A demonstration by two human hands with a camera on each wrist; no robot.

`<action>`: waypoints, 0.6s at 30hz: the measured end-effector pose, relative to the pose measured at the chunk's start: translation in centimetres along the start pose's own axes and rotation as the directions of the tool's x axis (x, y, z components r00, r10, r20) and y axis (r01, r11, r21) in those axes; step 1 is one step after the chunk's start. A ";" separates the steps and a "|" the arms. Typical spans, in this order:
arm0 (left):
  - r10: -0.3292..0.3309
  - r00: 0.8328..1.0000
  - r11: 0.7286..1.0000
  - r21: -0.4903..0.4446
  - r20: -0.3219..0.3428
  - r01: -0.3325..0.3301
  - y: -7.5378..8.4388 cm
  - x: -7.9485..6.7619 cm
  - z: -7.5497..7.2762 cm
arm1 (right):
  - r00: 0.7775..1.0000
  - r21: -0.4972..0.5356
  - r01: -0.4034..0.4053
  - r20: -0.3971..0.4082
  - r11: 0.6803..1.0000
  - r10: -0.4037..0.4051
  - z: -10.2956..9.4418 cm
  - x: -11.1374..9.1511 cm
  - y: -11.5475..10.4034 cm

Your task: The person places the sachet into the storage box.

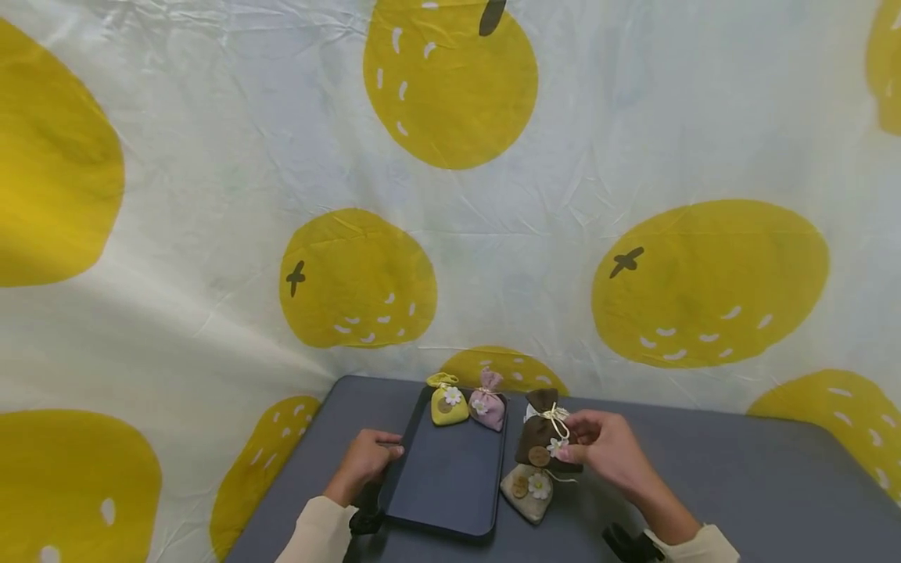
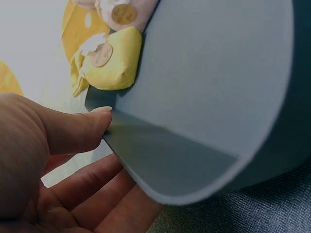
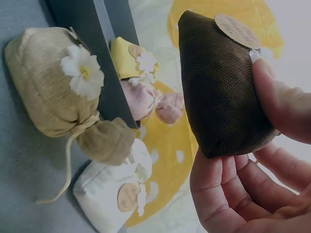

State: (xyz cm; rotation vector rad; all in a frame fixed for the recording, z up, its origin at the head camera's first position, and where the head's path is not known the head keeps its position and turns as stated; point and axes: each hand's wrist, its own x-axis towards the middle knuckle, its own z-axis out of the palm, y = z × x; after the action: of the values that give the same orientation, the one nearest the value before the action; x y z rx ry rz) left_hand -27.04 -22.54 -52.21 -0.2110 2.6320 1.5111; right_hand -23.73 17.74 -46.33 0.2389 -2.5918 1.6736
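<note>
My left hand (image 1: 367, 460) grips the left rim of a dark rectangular tray (image 1: 443, 489); in the left wrist view its thumb lies over the rim and the other fingers are outside the wall. My right hand (image 1: 611, 447) holds a dark brown cloth sachet (image 1: 533, 432), tied with a cream cord and bearing a round tag and a white flower, between thumb and fingers. It is raised to the right of the tray. At the tray's far end lie a yellow sachet (image 1: 449, 413) and a pink sachet (image 1: 491, 414), side by side.
Right of the tray, a beige sachet (image 1: 523, 507) with a white flower lies on the grey table (image 1: 746, 485). A white sachet (image 3: 104, 194) lies beyond it in the right wrist view, mostly hidden in the head view. A fruit-printed curtain (image 1: 514, 266) hangs behind the table.
</note>
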 end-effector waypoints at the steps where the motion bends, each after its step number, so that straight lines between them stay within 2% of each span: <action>1: 0.000 1.000 1.000 0.000 0.001 0.000 0.0 0.0 0.0 | 1.000 -0.009 -0.001 -0.001 1.000 0.001 0.1 0.1 -0.2; 18: -0.009 1.000 1.000 -0.019 -0.007 0.009 0.4 -0.2 0.2 | 0.999 -0.004 0.036 -0.005 0.999 -0.036 1.8 2.0 -2.5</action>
State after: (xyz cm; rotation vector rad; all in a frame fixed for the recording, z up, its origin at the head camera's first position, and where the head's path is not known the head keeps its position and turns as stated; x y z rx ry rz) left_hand -26.90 -22.15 -51.96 -0.2298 2.6189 1.5359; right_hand -25.23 14.89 -44.54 0.2792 -2.5704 1.6549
